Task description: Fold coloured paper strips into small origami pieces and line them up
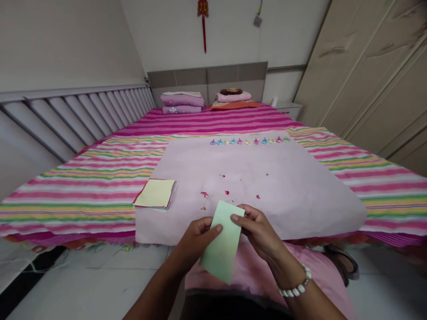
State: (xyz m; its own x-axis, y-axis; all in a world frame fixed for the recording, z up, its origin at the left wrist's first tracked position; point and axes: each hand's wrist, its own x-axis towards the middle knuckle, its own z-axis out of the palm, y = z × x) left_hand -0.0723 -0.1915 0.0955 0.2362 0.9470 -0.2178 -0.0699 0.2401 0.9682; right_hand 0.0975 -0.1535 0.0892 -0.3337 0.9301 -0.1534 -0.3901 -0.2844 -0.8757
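Note:
A light green sheet of paper (223,242), folded into a long strip, is held up in front of me over the near edge of the bed. My left hand (195,242) pinches its left edge with thumb on top. My right hand (260,233) grips its upper right corner; a white bead bracelet (296,286) circles that wrist. Left of the hands lies a stack of coloured square papers (156,194), yellow on top. A row of several small folded paper shapes (248,141) runs along the far edge of a pale pink sheet (300,186).
The pink sheet lies on a bed with a striped cover (100,178). Tiny paper scraps (227,192) dot the sheet. Folded blankets (182,103) and pillows (233,98) sit by the headboard. A slatted rail (83,115) runs on the left, wardrobe doors (373,75) on the right.

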